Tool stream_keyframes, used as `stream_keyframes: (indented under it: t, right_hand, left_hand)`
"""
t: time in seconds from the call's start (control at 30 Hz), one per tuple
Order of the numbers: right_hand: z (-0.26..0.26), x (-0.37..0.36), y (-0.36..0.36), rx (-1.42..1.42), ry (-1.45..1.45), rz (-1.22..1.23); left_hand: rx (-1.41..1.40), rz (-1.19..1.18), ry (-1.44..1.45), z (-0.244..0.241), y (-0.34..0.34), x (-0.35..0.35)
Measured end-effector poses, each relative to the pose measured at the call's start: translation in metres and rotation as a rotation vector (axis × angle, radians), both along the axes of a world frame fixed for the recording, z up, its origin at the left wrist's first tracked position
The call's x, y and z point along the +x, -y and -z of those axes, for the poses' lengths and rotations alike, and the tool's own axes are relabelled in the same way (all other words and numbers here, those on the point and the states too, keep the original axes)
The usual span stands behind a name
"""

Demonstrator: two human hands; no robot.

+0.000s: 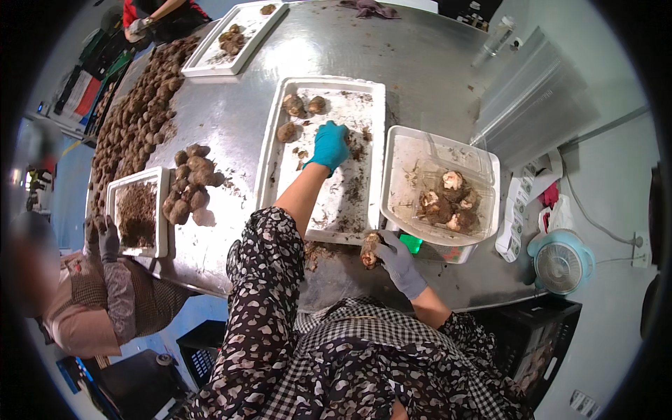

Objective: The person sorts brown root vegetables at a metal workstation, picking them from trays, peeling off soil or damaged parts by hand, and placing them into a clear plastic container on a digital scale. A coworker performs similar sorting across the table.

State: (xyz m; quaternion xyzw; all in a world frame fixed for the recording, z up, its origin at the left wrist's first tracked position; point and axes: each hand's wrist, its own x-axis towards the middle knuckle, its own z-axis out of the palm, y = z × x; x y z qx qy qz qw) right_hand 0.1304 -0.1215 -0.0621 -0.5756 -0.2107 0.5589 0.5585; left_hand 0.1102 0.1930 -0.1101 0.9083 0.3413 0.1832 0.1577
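My left hand [329,145], in a teal glove, reaches into a white foam tray [268,173]. Its fingers are curled down and hidden, so I cannot tell whether they hold anything. Past it in the tray lie a few brown taro corms [294,105] and crumbs of soil. A grey knit glove covers my right hand [399,262], which grips one taro corm [371,251] just off the tray's near edge. To its upper right, a white plastic tub [389,184] sits on a scale [446,253] with a lit green display. Inside the tub, a clear plastic box [475,163] contains several trimmed corms [452,202].
A large heap of corms [142,115] covers the table's left side, with a smaller pile [191,181] nearer me. A co-worker's gloved hands [107,236] touch a soil-filled tray [163,210]. Clear plastic boxes [535,94], a label roll [517,210] and a fan [560,265] stand right.
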Motion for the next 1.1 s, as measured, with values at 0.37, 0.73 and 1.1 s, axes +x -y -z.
stream_keyframes:
  t: [0.37, 0.73, 1.1]
  right_hand:
    - [0.039, 0.006, -0.010, 0.215, 0.173, -0.209]
    - [-0.022, 0.007, -0.014, 0.016, -0.010, -0.130]
    - [-0.047, 0.013, 0.064, -0.041, 0.659, -0.444]
  left_hand:
    - [-1.688, 0.265, 1.200, -0.054, 0.125, -0.089]
    - [-1.676, -0.122, 0.989, -0.071, 0.228, -0.138]
    - [-1.284, -0.148, 0.526, -0.081, 0.260, -0.107]
